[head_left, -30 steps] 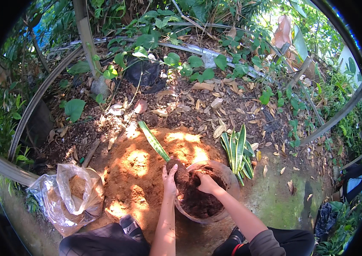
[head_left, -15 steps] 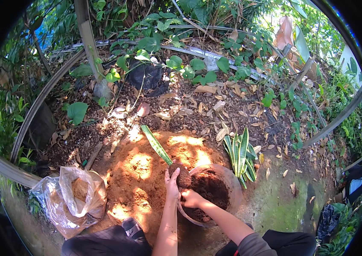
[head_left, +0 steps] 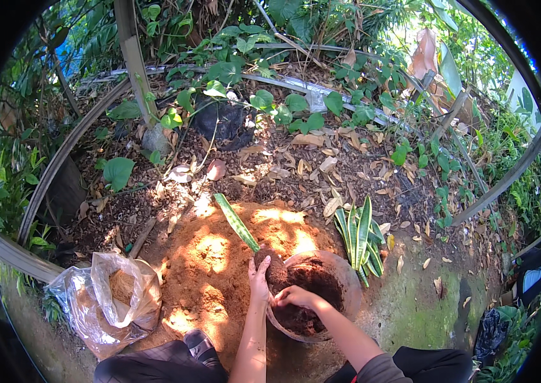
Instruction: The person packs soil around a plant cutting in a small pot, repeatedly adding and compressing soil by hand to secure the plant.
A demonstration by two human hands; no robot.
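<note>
Got a crumpled clear plastic bag [head_left: 101, 313] on the far left, mouth up, with loose brown stuff inside. Next over, see a big heap of orange-brown soil [head_left: 210, 265], all blotchy with sunlight. Then got one long green leaf [head_left: 237, 222] with pale edges, tilted up and left over the heap, lower end right at the top of a dark brown lump [head_left: 276, 274]. Holding that lump in the left hand [head_left: 259, 281], fingers curled round its side, at the left rim of a round see-through tub [head_left: 351, 281] with dark soil in it. Over the tub, see the right hand [head_left: 296, 297], fingers bunched up close under the lump; can't tell whether touching it or pinching any soil. Just past the tub, got a bunch of striped leaves [head_left: 361, 236] lying on the ground. Far right, can make out some crumpled black plastic [head_left: 490, 332].
</note>
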